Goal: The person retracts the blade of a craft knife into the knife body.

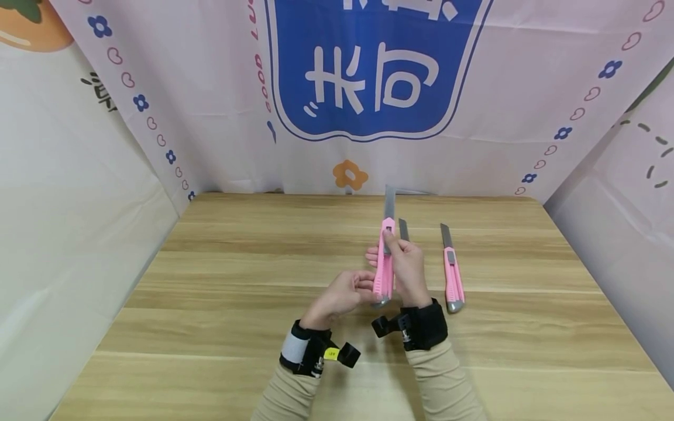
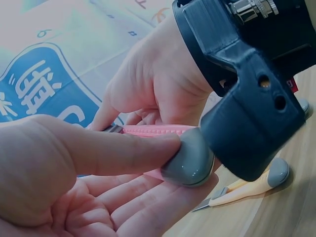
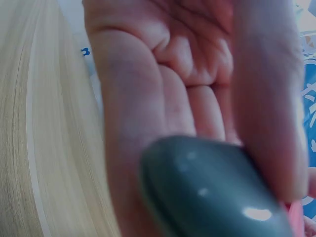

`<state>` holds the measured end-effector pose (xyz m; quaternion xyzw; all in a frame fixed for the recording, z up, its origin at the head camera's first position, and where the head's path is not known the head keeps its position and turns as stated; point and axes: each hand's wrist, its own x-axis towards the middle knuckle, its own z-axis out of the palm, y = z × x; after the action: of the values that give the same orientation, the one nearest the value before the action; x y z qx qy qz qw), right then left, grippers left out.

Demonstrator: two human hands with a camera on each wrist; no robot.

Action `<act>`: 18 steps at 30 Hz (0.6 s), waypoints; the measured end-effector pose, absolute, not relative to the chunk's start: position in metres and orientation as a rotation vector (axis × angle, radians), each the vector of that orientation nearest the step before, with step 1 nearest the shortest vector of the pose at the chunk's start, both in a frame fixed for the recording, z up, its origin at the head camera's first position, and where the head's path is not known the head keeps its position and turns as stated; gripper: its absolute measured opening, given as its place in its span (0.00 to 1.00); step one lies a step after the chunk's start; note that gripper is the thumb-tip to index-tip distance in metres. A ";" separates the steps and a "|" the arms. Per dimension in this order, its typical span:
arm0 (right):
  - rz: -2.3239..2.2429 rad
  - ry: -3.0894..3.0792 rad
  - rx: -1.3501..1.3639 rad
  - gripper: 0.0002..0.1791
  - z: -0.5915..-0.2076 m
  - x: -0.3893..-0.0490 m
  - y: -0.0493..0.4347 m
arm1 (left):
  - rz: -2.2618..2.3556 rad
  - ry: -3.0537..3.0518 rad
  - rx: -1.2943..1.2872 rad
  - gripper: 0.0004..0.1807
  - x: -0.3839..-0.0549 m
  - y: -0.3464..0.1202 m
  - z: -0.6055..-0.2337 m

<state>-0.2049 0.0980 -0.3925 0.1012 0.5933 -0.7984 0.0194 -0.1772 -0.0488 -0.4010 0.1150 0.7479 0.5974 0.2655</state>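
Note:
A pink utility knife (image 1: 384,275) with its blade (image 1: 389,202) extended points away from me, gripped from both sides. My right hand (image 1: 408,266) holds its middle, the thumb over the grey slider. At the rear, my left hand (image 1: 344,290) pinches the grey end cap (image 2: 190,160) between thumb and fingers. The left hand (image 3: 163,74) also fills much of the right wrist view, behind the blurred end cap (image 3: 212,192). A second knife's blade (image 1: 403,230) shows past my right hand, which hides its handle from above. To the right lies another pink utility knife (image 1: 454,283).
The wooden table (image 1: 221,280) meets a hanging printed cloth (image 1: 226,140) at its back edge. More pale cloth (image 1: 79,204) hangs along the left and right sides. Black camera straps (image 1: 426,325) wrap both wrists.

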 end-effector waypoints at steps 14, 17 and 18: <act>-2.554 1.826 0.236 0.19 -0.397 -0.204 0.097 | 1.674 1.957 0.313 0.23 -0.176 -0.049 -0.404; -2.545 1.837 0.219 0.20 -0.397 -0.205 0.097 | 1.681 1.952 0.313 0.23 -0.176 -0.049 -0.403; -2.537 1.845 0.217 0.21 -0.396 -0.205 0.098 | 1.683 1.953 0.319 0.23 -0.177 -0.049 -0.403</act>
<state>-0.2052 0.0976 -0.3965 0.0690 0.5868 -0.8068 -0.0015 -0.1767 -0.0491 -0.4029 0.1184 0.7243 0.6239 0.2685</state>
